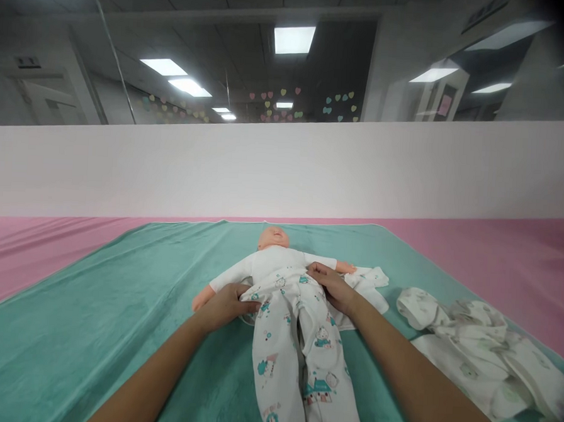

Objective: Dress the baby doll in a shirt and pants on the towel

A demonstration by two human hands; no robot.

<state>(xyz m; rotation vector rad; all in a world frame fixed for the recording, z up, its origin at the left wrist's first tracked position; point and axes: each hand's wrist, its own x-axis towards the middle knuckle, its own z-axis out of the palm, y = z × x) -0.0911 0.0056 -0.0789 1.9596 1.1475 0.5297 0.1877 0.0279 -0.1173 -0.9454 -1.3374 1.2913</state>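
Note:
A baby doll [274, 238] lies on its back with its arms spread and its head at the far end. It has on a white long-sleeved top [277, 261]. Printed baby pants [279, 343], white with teal and red figures, cover its waist and legs. My left hand [228, 306] pinches the pants at the left side of the waist, thumb on top. At the right side of the waistband, the fingers of my right hand [333, 286] are curled on the fabric. A white printed cloth [370, 285] lies partly under the doll's hand on the right.
Crumpled white printed baby clothes [477, 353] lie in a heap at the right. A teal blanket [116, 309] is spread under everything, over a pink surface [511, 261]. Behind stands a low white wall [274, 173] with glass above it.

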